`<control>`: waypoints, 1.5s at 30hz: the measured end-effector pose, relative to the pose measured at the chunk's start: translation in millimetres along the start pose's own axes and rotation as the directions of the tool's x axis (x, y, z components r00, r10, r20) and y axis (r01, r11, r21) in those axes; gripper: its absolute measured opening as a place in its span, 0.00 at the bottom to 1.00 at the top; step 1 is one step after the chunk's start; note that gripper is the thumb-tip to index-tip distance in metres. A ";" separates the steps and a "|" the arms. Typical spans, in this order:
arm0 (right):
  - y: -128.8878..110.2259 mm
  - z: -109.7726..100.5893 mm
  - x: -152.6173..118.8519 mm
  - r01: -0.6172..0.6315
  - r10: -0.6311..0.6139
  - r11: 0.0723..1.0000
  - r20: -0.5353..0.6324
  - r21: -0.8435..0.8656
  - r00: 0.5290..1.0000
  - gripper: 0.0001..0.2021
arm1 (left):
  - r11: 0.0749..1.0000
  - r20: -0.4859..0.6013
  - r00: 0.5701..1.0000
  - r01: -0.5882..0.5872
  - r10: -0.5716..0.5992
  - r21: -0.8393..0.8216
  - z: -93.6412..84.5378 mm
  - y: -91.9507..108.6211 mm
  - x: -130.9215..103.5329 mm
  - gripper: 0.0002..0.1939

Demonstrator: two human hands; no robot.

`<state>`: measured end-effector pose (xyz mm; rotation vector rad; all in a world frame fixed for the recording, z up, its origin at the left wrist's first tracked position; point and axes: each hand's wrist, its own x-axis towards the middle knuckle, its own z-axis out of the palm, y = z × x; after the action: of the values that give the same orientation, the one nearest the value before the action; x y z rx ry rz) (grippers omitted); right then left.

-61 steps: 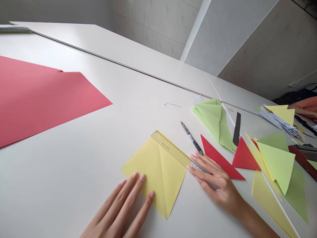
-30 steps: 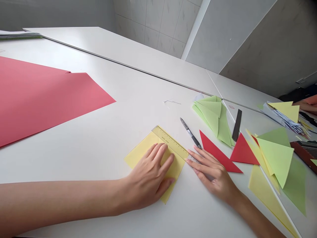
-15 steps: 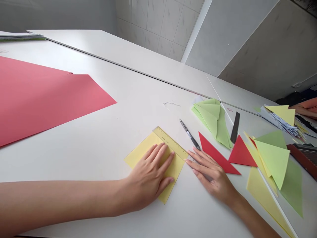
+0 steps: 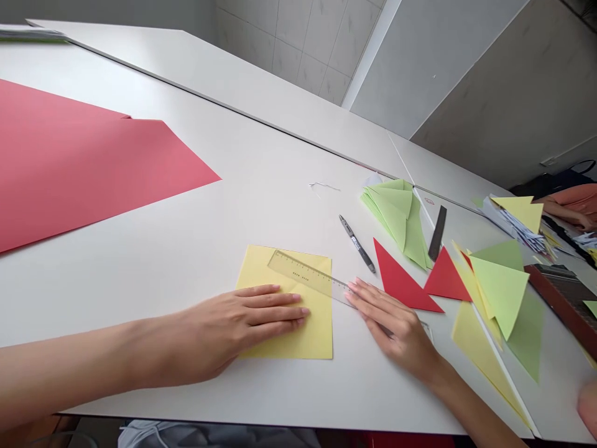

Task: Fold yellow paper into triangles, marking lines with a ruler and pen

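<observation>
A yellow square of paper [image 4: 312, 330] lies on the white table [image 4: 177, 274]. My left hand [image 4: 261, 320] rests flat on its left part, fingers stretched to the right. A clear ruler [image 4: 303, 274] lies slantwise across the paper's upper part and reaches past its right edge. On the ruler's right end lies my right hand [image 4: 387, 320], fingers extended and pressing it to the table. A dark pen [image 4: 357, 244] is just above my right hand.
Red triangles [image 4: 403, 280], green folded papers [image 4: 396, 211], a dark strip [image 4: 437, 233] and more green and yellow sheets lie to the right. A large red sheet [image 4: 93, 174] is at left. A person's arm [image 4: 571, 205] shows at far right, near a brown-edged paper cutter [image 4: 559, 298].
The yellow paper has turned, its edges now nearly level with the view. My left hand has moved left and turned flatter. The ruler now crosses the paper rather than lying along its edge.
</observation>
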<state>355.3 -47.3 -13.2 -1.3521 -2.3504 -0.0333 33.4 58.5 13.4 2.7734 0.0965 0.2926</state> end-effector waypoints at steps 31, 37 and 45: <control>-39.5 12.2 24.4 0.037 -0.037 0.999 -0.006 -0.028 0.999 0.26 | 0.927 -0.200 0.954 0.271 -0.223 0.258 18.9 3.8 0.4 0.30; -42.3 12.8 24.2 0.030 -0.030 0.994 -0.001 -0.103 1.000 0.27 | 0.917 -0.200 0.935 0.334 -0.293 0.216 21.3 6.9 -1.9 0.32; -46.1 11.5 34.4 0.019 -0.018 0.989 0.007 -0.148 1.000 0.28 | 0.914 -0.320 0.920 0.314 -0.226 0.256 31.7 0.0 -0.9 0.31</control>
<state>298.1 -40.6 -2.2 -1.4000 -2.4063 -0.2143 39.4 47.8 -15.8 2.9440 0.6488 0.6504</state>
